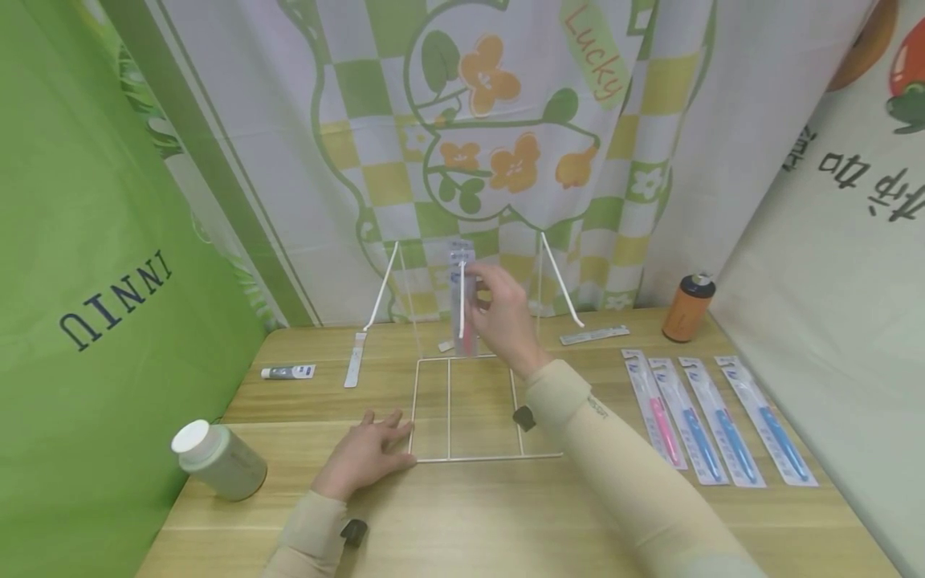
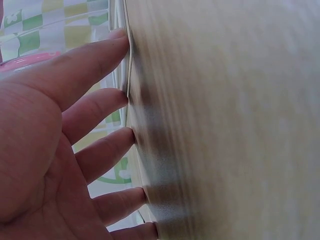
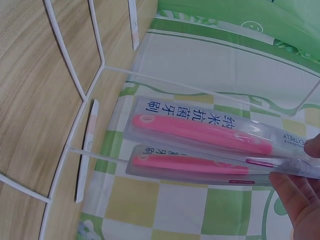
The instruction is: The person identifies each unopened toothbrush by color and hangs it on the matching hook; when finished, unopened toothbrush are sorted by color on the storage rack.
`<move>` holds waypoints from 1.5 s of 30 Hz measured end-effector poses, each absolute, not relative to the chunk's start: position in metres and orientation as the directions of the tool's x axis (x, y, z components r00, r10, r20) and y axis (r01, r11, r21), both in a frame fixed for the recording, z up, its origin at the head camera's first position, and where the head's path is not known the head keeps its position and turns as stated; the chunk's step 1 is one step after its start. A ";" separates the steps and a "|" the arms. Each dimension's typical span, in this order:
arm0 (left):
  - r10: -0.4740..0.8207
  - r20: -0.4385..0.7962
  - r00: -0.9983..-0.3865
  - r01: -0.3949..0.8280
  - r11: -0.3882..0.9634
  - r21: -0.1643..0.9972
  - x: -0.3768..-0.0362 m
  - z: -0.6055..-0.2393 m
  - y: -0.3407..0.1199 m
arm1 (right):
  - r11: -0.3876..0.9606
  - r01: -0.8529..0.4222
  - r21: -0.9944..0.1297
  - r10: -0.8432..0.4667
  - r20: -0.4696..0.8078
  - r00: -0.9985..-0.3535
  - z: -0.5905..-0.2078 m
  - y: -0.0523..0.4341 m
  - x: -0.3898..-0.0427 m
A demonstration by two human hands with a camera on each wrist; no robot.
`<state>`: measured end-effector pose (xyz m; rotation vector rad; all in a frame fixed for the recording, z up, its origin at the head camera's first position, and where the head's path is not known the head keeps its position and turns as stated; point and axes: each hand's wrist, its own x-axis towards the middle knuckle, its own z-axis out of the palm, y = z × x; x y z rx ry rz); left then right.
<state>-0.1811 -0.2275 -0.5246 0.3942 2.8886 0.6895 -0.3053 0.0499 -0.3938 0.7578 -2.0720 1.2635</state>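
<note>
A white wire rack (image 1: 417, 401) stands on the wooden table, its flat base toward me and its upright frame at the back. My right hand (image 1: 482, 295) pinches the top end of a clear-packed pink toothbrush (image 1: 463, 309) up at the frame's middle hook. In the right wrist view two pink toothbrush packs (image 3: 200, 132) (image 3: 190, 164) lie close together by my fingers (image 3: 297, 200); the rack's wires (image 3: 75, 65) run beneath. My left hand (image 1: 364, 453) lies flat on the table, fingers straight, fingertips (image 2: 125, 97) against the base wire (image 2: 129, 70) at its near left corner.
Several packed toothbrushes (image 1: 715, 417), one pink and the others blue, lie in a row at the right. An orange bottle (image 1: 688, 307) stands at the back right, a white-capped jar (image 1: 217, 459) at the near left, a small tube (image 1: 287, 372) behind it. Two white strips (image 1: 356, 360) (image 1: 594, 335) flank the rack.
</note>
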 end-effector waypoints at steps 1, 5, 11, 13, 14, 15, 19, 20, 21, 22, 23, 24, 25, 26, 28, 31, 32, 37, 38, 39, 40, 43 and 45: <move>0.286 -0.080 -0.955 0.219 0.860 0.461 -0.181 -0.524 -0.227 | 0.386 -0.723 -0.574 -0.162 0.729 -0.665 -0.394 0.050 -0.306; 0.287 -0.079 -0.955 0.220 0.860 0.460 -0.181 -0.525 -0.227 | 0.374 -0.720 -0.584 -0.159 0.725 -0.670 -0.395 0.049 -0.307; 0.286 -0.077 -0.955 0.220 0.859 0.463 -0.180 -0.524 -0.227 | 0.366 -0.718 -0.592 -0.161 0.720 -0.675 -0.395 0.049 -0.306; 0.286 -0.078 -0.955 0.220 0.859 0.462 -0.181 -0.524 -0.227 | 0.368 -0.719 -0.589 -0.161 0.721 -0.674 -0.395 0.049 -0.306; 0.286 -0.077 -0.955 0.221 0.860 0.460 -0.181 -0.524 -0.227 | 0.368 -0.719 -0.589 -0.159 0.722 -0.673 -0.395 0.050 -0.306; 0.286 -0.078 -0.955 0.221 0.861 0.459 -0.181 -0.524 -0.226 | 0.369 -0.720 -0.588 -0.158 0.724 -0.672 -0.396 0.050 -0.306; 0.286 -0.079 -0.955 0.220 0.862 0.457 -0.180 -0.523 -0.226 | 0.374 -0.730 -0.572 -0.150 0.739 -0.656 -0.398 0.051 -0.307; 0.286 -0.078 -0.955 0.220 0.861 0.458 -0.180 -0.523 -0.226 | 0.368 -0.734 -0.571 -0.148 0.743 -0.653 -0.398 0.052 -0.307; 0.285 -0.079 -0.955 0.219 0.861 0.458 -0.180 -0.523 -0.226 | 0.366 -0.737 -0.568 -0.146 0.747 -0.649 -0.399 0.052 -0.307; 0.284 -0.079 -0.955 0.218 0.861 0.459 -0.180 -0.523 -0.226 | 0.365 -0.738 -0.568 -0.144 0.749 -0.647 -0.399 0.053 -0.307; 0.284 -0.080 -0.956 0.218 0.861 0.459 -0.180 -0.523 -0.226 | 0.362 -0.738 -0.569 -0.141 0.749 -0.647 -0.400 0.054 -0.307; 0.283 -0.080 -0.956 0.217 0.862 0.459 -0.180 -0.523 -0.227 | 0.360 -0.739 -0.570 -0.138 0.751 -0.646 -0.400 0.054 -0.307; 0.282 -0.080 -0.956 0.216 0.862 0.458 -0.180 -0.524 -0.227 | 0.357 -0.740 -0.571 -0.135 0.752 -0.645 -0.400 0.055 -0.306; 0.282 -0.080 -0.956 0.216 0.863 0.456 -0.181 -0.524 -0.227 | 0.357 -0.739 -0.572 -0.132 0.752 -0.646 -0.401 0.056 -0.306; 0.281 -0.079 -0.956 0.217 0.865 0.452 -0.181 -0.525 -0.228 | 0.360 -0.735 -0.575 -0.129 0.749 -0.650 -0.403 0.059 -0.305; 0.282 -0.077 -0.956 0.219 0.865 0.451 -0.181 -0.525 -0.229 | 0.358 -0.715 -0.601 -0.136 0.724 -0.677 -0.408 0.068 -0.303; 0.282 -0.077 -0.956 0.219 0.865 0.451 -0.181 -0.526 -0.229 | 0.355 -0.706 -0.612 -0.139 0.712 -0.688 -0.410 0.073 -0.302; 0.281 -0.075 -0.957 0.218 0.864 0.454 -0.182 -0.525 -0.229 | 0.352 -0.624 -0.698 -0.148 0.617 -0.773 -0.421 0.108 -0.296; 0.280 -0.076 -0.957 0.217 0.866 0.451 -0.182 -0.525 -0.229 | 0.356 -0.610 -0.708 -0.146 0.602 -0.785 -0.424 0.117 -0.295; 0.281 -0.077 -0.957 0.218 0.867 0.448 -0.182 -0.525 -0.229 | 0.374 -0.591 -0.714 -0.145 0.585 -0.798 -0.427 0.127 -0.295; 0.281 -0.076 -0.957 0.219 0.867 0.448 -0.181 -0.525 -0.229 | 0.396 -0.581 -0.710 -0.144 0.577 -0.804 -0.431 0.138 -0.295; 0.281 -0.072 -0.957 0.219 0.863 0.456 -0.181 -0.524 -0.228 | 0.520 -0.544 -0.659 -0.130 0.568 -0.813 -0.442 0.172 -0.299; 0.279 -0.073 -0.957 0.215 0.859 0.465 -0.180 -0.523 -0.227 | 0.583 -0.493 -0.646 -0.131 0.524 -0.841 -0.448 0.195 -0.301</move>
